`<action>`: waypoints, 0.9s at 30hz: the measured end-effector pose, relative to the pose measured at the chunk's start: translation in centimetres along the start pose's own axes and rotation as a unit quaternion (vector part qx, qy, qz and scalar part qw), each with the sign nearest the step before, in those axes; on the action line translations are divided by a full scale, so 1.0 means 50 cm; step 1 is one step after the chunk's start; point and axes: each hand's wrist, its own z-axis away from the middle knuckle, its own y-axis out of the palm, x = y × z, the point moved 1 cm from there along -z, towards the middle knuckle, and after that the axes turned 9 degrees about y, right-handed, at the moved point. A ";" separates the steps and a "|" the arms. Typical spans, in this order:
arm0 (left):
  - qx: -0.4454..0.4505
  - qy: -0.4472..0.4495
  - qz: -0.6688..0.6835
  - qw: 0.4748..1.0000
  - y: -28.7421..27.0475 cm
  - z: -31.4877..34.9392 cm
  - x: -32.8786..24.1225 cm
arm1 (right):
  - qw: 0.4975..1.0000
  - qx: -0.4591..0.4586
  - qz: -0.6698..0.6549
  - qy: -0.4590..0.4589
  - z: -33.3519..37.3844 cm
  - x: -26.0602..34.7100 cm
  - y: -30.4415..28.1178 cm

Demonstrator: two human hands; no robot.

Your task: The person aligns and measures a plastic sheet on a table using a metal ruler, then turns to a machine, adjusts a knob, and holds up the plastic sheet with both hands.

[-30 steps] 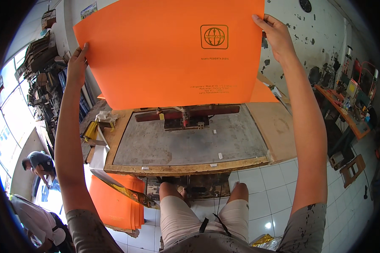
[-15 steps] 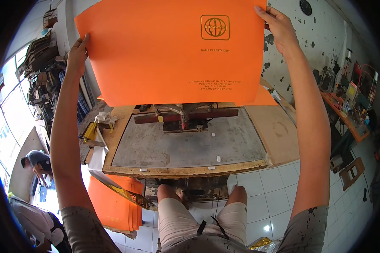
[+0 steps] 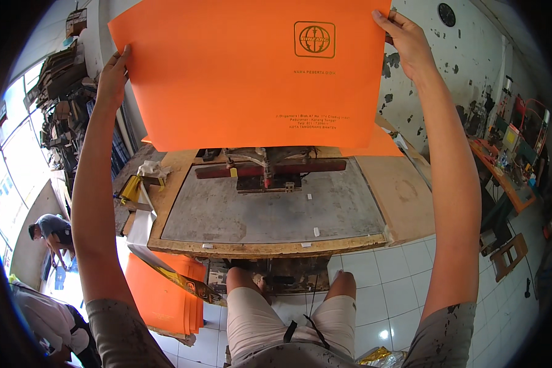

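Observation:
A large orange sheet of card (image 3: 227,80) is held up in front of me, with a gold globe emblem and gold lettering on its right half. My left hand (image 3: 113,76) pinches its left edge, thumb on the near face. At the upper right edge, my right hand (image 3: 405,43) grips it the same way, fingers behind. Below the sheet lies the press bed (image 3: 270,214), a flat grey plate in a worn wooden frame. Over its far part sits the press head (image 3: 270,172) with a dark red bar, its upper part hidden behind the sheet.
A stack of orange sheets (image 3: 165,294) stands low at left, under a strip of gold foil (image 3: 178,279). More orange card (image 3: 374,144) lies at the back right. Two people (image 3: 52,236) are at far left. A cluttered workbench (image 3: 503,168) stands at right.
The sheet and both hands stay nearly still, with only a slight upward shift of the sheet's lower edge. The view has moved a little.

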 end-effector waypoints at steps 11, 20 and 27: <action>-0.027 -0.021 0.012 0.999 -0.025 0.039 0.017 | 1.000 0.022 0.001 0.010 0.018 -0.013 0.033; -0.025 -0.032 0.031 0.999 -0.046 0.041 0.036 | 0.999 0.030 0.000 0.015 0.030 -0.012 0.048; -0.023 -0.025 0.045 0.998 -0.049 0.035 0.044 | 0.999 0.047 -0.014 0.023 0.023 -0.022 0.049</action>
